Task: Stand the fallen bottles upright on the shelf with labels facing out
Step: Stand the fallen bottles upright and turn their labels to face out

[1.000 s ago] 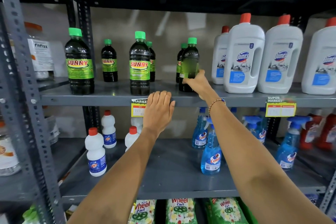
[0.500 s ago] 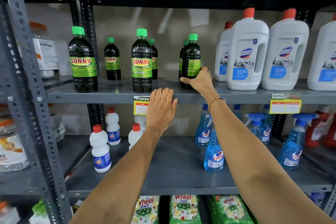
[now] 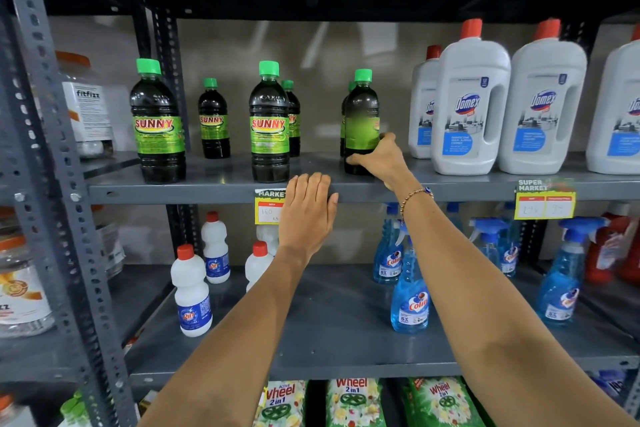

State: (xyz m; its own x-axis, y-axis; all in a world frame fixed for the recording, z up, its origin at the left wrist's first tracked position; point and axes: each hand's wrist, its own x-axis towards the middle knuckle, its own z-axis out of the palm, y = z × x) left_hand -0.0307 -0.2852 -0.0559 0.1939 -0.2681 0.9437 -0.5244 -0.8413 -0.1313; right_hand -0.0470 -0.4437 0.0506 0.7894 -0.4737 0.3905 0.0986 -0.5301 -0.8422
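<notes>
While right hand (image 3: 382, 158) grips one, six Sunny bottles (image 3: 269, 121) stand.

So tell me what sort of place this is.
Most likely a supermarket's cleaning-products aisle: a yellow price tag reading SUPER MARKET on the metal shelf, rows of identical Sunny bottles, and Domex jugs alongside.

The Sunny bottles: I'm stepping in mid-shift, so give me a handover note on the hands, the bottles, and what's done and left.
Right hand: gripping the low body of the rightmost Sunny bottle, upright on the upper shelf.
Left hand: flat on that shelf's front edge, holding nothing.
Done: every Sunny bottle in view stands upright; the left front bottle and the middle front bottle show their labels.
Left: the held bottle's logo points right, away from the front; turn it to face out, then release.
</notes>
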